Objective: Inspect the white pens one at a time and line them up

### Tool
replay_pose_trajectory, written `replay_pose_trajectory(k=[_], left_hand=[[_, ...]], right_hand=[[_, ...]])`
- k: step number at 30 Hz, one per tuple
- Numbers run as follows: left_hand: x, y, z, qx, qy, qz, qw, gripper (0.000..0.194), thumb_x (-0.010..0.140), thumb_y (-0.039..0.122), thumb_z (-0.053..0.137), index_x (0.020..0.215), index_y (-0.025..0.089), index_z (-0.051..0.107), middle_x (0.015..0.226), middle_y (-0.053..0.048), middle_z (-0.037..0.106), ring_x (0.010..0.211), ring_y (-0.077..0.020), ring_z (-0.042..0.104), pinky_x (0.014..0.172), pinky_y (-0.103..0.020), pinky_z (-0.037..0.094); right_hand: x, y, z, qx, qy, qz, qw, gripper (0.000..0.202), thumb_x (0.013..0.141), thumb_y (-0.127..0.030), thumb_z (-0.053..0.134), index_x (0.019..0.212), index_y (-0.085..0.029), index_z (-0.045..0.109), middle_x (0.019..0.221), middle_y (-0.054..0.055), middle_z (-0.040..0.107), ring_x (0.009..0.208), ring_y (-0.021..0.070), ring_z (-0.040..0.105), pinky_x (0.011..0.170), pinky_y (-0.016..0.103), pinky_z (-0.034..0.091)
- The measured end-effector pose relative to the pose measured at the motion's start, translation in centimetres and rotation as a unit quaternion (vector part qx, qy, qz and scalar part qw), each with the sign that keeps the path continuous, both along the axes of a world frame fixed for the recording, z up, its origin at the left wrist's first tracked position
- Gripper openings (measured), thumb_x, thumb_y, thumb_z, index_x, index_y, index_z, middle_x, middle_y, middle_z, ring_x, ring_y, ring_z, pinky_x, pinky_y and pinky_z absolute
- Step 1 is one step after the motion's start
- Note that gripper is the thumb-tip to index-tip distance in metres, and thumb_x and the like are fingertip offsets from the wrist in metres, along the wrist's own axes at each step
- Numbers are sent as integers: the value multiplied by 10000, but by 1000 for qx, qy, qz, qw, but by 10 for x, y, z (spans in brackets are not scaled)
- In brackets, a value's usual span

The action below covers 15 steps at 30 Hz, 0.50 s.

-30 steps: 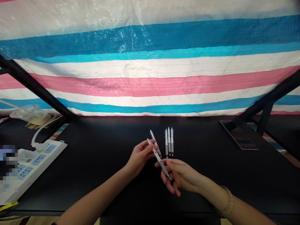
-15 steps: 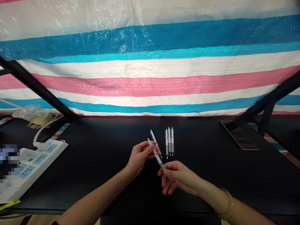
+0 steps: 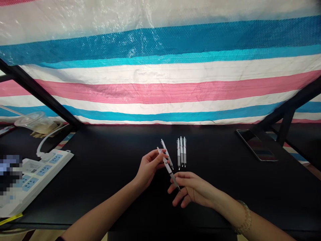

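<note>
A white click pen (image 3: 167, 167) with a grey grip slants between my hands, its tip down to the right. My left hand (image 3: 149, 166) pinches its upper barrel between thumb and fingers. At the grey grip, the thumb and index finger of my right hand (image 3: 193, 189) lightly hold the lower end; the other fingers are spread below, and the metal tip shows. Just behind my left fingers, a second white pen (image 3: 165, 146) lies on the black table (image 3: 112, 154), partly covered. Three similar pens (image 3: 181, 150) lie side by side to the right.
A phone (image 3: 255, 145) lies at the table's right side. A white power strip (image 3: 47, 177) with a plugged-in cable is at the left, near a clear plastic cup (image 3: 33, 119). Black frame bars (image 3: 47, 97) flank the table, and a striped sheet (image 3: 160, 92) hangs behind.
The fingers of my right hand have loosened and spread a little, uncovering more of the pen's grip and its tip. My left hand keeps its pinch; the pens on the table lie as before.
</note>
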<state>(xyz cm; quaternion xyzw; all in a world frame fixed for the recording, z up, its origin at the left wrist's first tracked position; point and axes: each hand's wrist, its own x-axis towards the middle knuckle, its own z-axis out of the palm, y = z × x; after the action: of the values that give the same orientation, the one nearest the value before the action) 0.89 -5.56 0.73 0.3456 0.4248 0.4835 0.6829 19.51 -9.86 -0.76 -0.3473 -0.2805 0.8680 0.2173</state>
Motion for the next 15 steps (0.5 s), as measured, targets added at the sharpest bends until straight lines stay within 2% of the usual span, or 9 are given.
replay_pose_trajectory(k=[2,5,9,12,15], left_hand=[[0,0,0,1,-1,2,1000,324,717,356,771,951,140,708,761,-37,660,709,-162,665,664,-253,537],[1,-1,-1,3,-2,-2,1000,312,725,348,765,951,140,705,740,-27,643,708,-161,662,670,-256,540],[1,-1,-4,3,0,3,1000,293,738,339,756,949,144,700,758,-30,655,715,-160,663,683,-262,539],[0,-1,-5,7,-2,4,1000,282,752,337,745,950,142,697,757,-35,660,727,-165,664,686,-263,536],[-1,0,-4,11,-5,11,1000,284,749,337,747,951,144,699,747,-33,661,726,-165,665,689,-259,532]], right_hand=[[1,0,0,-2,3,11,1000,370,808,-469,639,920,-133,533,895,95,679,697,214,714,513,223,526],[1,0,0,5,4,13,1000,352,774,-409,695,917,-144,512,880,74,678,697,218,715,518,225,529],[1,-1,-1,-9,2,15,1000,388,813,-477,629,941,-129,513,897,111,682,712,235,718,532,245,534],[1,-1,0,-1,-1,6,1000,365,789,-399,678,974,-150,486,888,96,691,731,234,720,556,245,534],[1,-1,0,-19,8,14,1000,392,831,-469,600,1016,-137,504,930,130,695,752,250,721,560,266,542]])
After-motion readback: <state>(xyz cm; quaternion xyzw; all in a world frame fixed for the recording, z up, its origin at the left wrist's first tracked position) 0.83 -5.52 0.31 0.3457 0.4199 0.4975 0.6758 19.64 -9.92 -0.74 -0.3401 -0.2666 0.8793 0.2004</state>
